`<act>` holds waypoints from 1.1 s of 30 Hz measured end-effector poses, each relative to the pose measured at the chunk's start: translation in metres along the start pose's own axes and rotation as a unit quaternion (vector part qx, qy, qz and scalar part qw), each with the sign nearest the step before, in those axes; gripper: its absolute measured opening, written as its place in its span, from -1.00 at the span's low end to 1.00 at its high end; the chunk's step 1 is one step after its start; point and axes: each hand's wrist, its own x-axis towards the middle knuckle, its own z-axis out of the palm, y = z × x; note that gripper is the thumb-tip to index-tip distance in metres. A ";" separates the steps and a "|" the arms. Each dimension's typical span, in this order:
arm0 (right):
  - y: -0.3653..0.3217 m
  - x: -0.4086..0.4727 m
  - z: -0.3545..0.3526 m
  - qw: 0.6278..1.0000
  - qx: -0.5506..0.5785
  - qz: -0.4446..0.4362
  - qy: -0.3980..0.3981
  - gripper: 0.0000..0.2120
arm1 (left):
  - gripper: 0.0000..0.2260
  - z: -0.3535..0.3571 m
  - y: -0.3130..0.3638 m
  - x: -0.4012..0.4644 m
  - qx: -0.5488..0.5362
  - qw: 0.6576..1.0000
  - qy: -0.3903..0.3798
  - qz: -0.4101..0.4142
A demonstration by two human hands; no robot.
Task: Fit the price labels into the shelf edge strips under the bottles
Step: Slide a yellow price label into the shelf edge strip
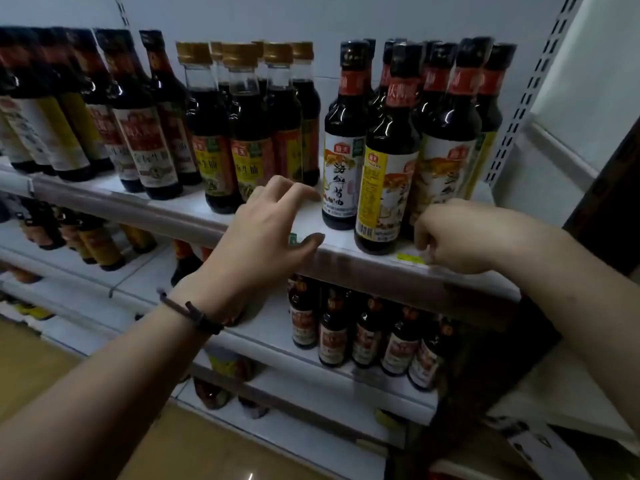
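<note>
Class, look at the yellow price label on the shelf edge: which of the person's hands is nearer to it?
The right hand. Its fingers sit right at the yellow price label; the left hand rests on the shelf edge farther left.

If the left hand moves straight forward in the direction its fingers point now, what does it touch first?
Probably the bottle with the white label: the left hand rests on the shelf with fingertips aimed at its base, apparently a small gap away. Depth is uncertain from this single view.
</note>
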 end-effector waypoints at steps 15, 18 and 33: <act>0.012 0.019 0.013 0.994 0.054 0.075 -0.051 -0.72 | -0.65 0.033 -0.032 0.024 0.025 0.995 -0.056 0.075; 0.007 0.018 0.011 0.994 0.038 0.085 -0.065 -0.74 | -0.66 0.035 -0.040 0.025 0.026 0.992 -0.069 0.100; 0.007 0.012 0.003 0.998 0.042 0.022 0.027 -0.74 | -0.64 0.045 -0.039 0.021 0.031 0.990 -0.007 0.140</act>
